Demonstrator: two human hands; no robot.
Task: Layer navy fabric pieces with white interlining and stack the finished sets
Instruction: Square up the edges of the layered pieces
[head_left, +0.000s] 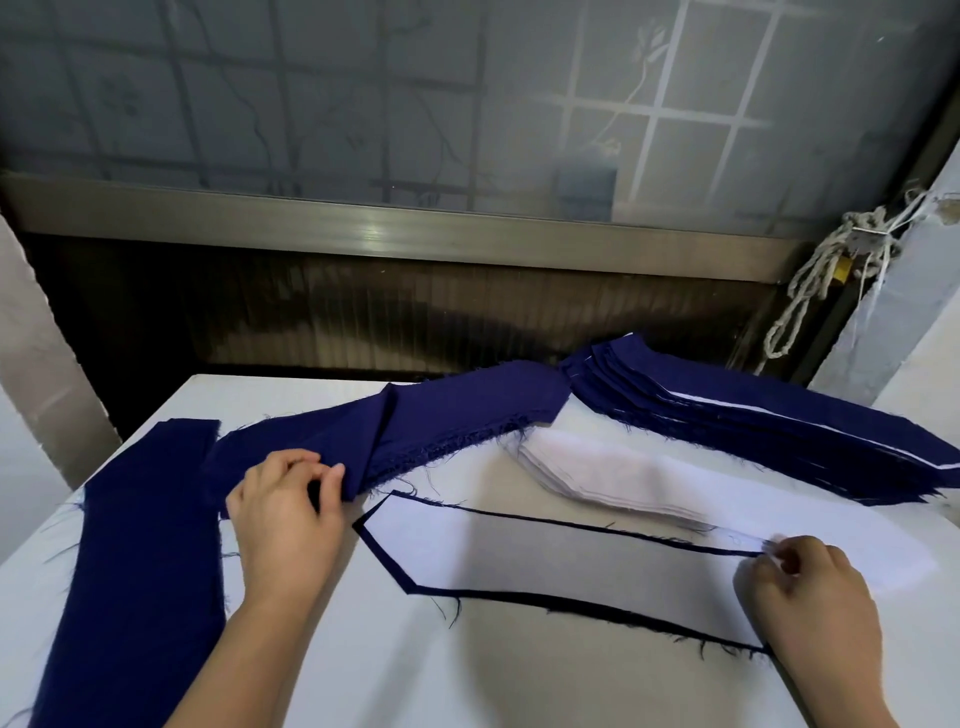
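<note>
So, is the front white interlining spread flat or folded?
Spread flat: the white interlining lies smooth on a navy piece, which shows as a thin border around it.

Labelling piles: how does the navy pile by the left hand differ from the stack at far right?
The navy pile is all navy, rumpled, frayed; the stack shows white edges between navy layers, evenly fanned. The left hand pinches the navy pile; nothing touches the stack. Both lie on the table.

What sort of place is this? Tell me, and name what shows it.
Probably a small garment workshop, at a prep table: frayed cut navy pieces heaped on a white table, a pile of white interlining, and a tall stack of layered sets beside a frosted window.
</note>
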